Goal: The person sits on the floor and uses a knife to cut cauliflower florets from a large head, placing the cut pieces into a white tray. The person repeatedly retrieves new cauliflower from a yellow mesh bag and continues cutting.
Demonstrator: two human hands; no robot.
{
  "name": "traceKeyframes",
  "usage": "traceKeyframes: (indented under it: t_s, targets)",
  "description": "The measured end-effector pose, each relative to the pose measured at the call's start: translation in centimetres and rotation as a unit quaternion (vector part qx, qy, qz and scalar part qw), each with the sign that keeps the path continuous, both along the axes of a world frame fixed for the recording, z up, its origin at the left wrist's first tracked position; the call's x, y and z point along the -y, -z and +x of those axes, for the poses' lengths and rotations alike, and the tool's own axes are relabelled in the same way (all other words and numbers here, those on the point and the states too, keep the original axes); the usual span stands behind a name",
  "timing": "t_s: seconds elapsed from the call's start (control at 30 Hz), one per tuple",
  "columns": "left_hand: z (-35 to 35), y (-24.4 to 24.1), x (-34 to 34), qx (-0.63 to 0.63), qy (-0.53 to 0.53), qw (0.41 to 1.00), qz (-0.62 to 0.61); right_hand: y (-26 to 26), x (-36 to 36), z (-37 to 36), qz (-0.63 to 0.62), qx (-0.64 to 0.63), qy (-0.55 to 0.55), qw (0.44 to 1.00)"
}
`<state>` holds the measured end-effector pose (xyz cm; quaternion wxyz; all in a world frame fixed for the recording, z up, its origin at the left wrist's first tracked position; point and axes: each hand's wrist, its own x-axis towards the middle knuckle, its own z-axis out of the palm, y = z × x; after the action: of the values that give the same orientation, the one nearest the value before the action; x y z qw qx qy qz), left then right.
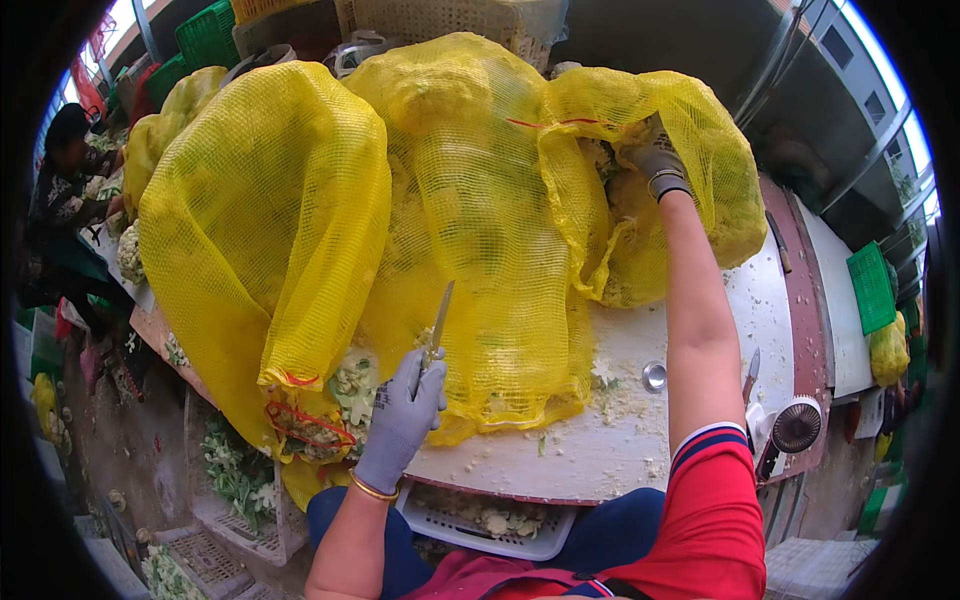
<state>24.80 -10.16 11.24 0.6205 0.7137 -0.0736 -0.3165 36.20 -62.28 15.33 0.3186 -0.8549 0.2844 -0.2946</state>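
Note:
In my gloved left hand (405, 412) is a knife (442, 319) with its blade pointing up and away from me. Just beyond the blade lies a large yellow mesh bag (495, 247), its near end spread over the white tabletop (630, 442). My right hand (652, 154), also gloved, reaches into the mouth of another yellow mesh bag (720, 180) on the right. Pale cauliflower shows dimly through that bag's netting. The right fingers are partly hidden, so their grip is unclear. A third yellow bag (262, 202), with red string at its near end, stands on the left.
Cauliflower trimmings (356, 386) lie beside the left hand. A small round metal dish (654, 376), a second knife (752, 373) and a small fan (796, 424) are at right. A white basket (487, 525) sits below the table edge. At far left another person (71, 180) handles cauliflower.

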Motion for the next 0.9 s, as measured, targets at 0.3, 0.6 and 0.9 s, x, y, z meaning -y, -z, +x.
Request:
traceKeyframes:
  t_s: [0.3, 0.6, 0.9]
  targets:
    - [-0.6, 0.5, -0.2, 0.008, -0.006, 1.000, 0.004, -2.2, -1.8, -1.3, -0.185, -0.197, 0.075, 0.960]
    - [-1.5, -0.3, 0.1, 0.020, 0.013, 0.999, 0.028, -0.7, -3.2, 0.6, -0.270, -0.255, 0.205, 0.906]
    - [-1.7, -0.8, -0.1, 0.038, 0.006, 0.999, 0.019, 1.3, -6.9, -4.5, -0.246, -0.119, 0.116, 0.955]
